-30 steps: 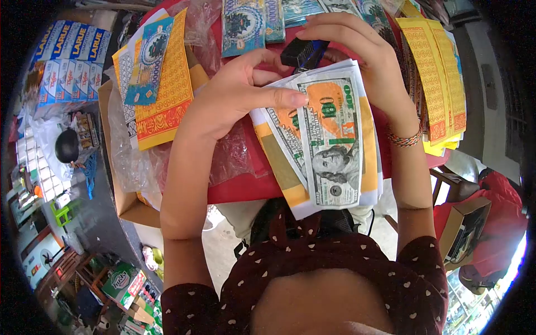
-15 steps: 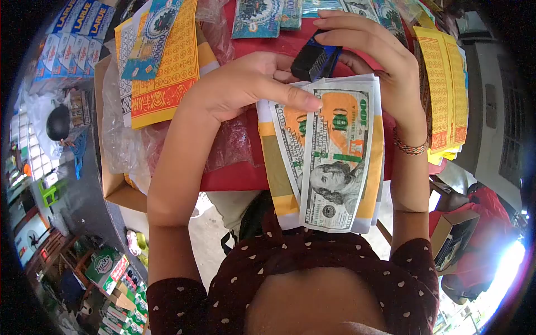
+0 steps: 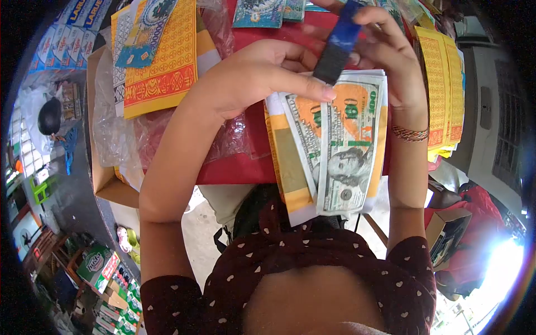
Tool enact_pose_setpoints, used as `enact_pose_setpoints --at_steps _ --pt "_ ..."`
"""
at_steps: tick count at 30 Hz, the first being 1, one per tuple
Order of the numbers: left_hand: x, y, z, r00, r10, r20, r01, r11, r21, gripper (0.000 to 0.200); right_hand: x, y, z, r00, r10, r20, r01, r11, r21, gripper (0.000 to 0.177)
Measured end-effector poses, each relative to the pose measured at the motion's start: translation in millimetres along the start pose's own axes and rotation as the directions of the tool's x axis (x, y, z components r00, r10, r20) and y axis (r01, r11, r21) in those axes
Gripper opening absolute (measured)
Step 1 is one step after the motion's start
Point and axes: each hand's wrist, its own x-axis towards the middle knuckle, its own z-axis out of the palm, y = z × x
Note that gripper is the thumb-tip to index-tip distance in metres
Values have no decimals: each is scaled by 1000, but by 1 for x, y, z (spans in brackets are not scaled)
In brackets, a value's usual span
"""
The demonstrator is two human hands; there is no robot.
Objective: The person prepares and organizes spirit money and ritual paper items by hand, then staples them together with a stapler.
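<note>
A bundle of paper sheets is pinched at its top edge by my left hand [image 3: 287, 75], with the thumb lying over the front. Two printed hundred-dollar notes [image 3: 343, 173] overlap on the front, and yellow-and-white joss paper [image 3: 287, 162] shows behind them. Around a blue and black stapler [image 3: 339, 42] the fingers of my right hand [image 3: 388, 53] are closed, slightly blurred. The stapler stands tilted, its black end right at the bundle's top edge beside my left thumb.
Yellow joss paper with red print [image 3: 162, 78] lies left on the red table [image 3: 234, 173], over clear plastic wrap [image 3: 223, 142]. Another yellow stack [image 3: 441, 89] is at the right. Blue notes [image 3: 258, 14] lie at the back. An open cardboard box [image 3: 117, 192] stands at the left edge.
The stapler has swung from lying low across the bundle's top to a steeper tilt, its blue end raised by my right hand. The bundle has shifted slightly right and up.
</note>
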Motion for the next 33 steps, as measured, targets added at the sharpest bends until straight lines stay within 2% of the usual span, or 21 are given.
enact_pose_setpoints --at_steps 1,2,4,5,7,8,10,11,12,14,15,18,19,21,25,27,28,30,31,32,33 --pt "0 -1 1 1000 14 -22 -14 1000 22 47 3 0 1 1000 4 13 -6 986 165 28" --pt "-1 -3 3 999 16 -33 -16 1000 10 47 3 0 2 999 36 -18 -31 971 236 19" --pt "0 -5 7 993 83 -85 -82 997 16 44 2 5 -2 996 -36 -79 40 998 44 28" --pt "-2 -4 9 985 121 -125 -114 992 59 43 2 8 -2 997 -26 -71 29 999 45 28" --pt "-2 -8 9 979 150 -140 -135 985 110 43 3 10 10 989 -135 -65 143 979 142 51" --pt "-1 -9 9 974 178 -142 -154 974 168 44 3 7 13 990 -127 -63 135 981 143 51" --pt "-4 -9 12 960 234 -152 -205 961 186 43 4 2 17 972 -53 -227 40 997 -63 68" --pt "-4 -10 13 946 270 -181 -224 944 243 45 3 4 5 993 -91 -82 89 996 -26 67" --pt "-5 -8 14 929 307 -207 -238 924 301 48 2 2 6 993 -88 -81 86 996 -27 67" --pt "-13 -1 17 918 328 -223 -248 914 322 46 1 -2 9 971 37 -236 -39 999 -2 56" --pt "-15 2 19 907 349 -237 -257 902 346 44 -6 -1 -22 988 144 -52 -147 988 -57 43" --pt "-16 -1 20 876 415 -245 -303 870 390 39 -13 1 -45 967 227 -117 -245 953 -180 58" --pt "-15 -2 20 876 414 -247 -302 871 388 39 -13 1 -44 966 229 -116 -248 952 -180 58" --pt "-15 -4 20 855 450 -257 -298 833 466 37 -12 3 -40 982 184 37 -174 966 -191 58" --pt "-11 -6 15 865 437 -245 -272 821 502 38 -16 1 -48 968 252 -3 -247 944 -219 63" --pt "-13 -4 18 891 379 -250 -261 878 401 36 -14 -1 -36 930 334 -152 -362 901 -237 74" --pt "-12 -2 18 893 377 -244 -261 877 403 36 -13 3 -33 930 331 -157 -361 903 -234 74" --pt "-13 3 17 922 315 -226 -203 889 411 48 -9 10 -32 959 235 -160 -279 889 -364 82" --pt "-15 12 16 925 310 -218 -201 889 412 48 -10 10 -36 963 246 -115 -271 886 -375 81" --pt "-17 26 14 957 238 -168 -159 909 384 48 -11 9 -37 962 242 -124 -271 888 -371 81" --pt "-18 34 14 979 167 -115 -115 926 360 48 -11 6 -37 967 251 -52 -250 879 -405 76"
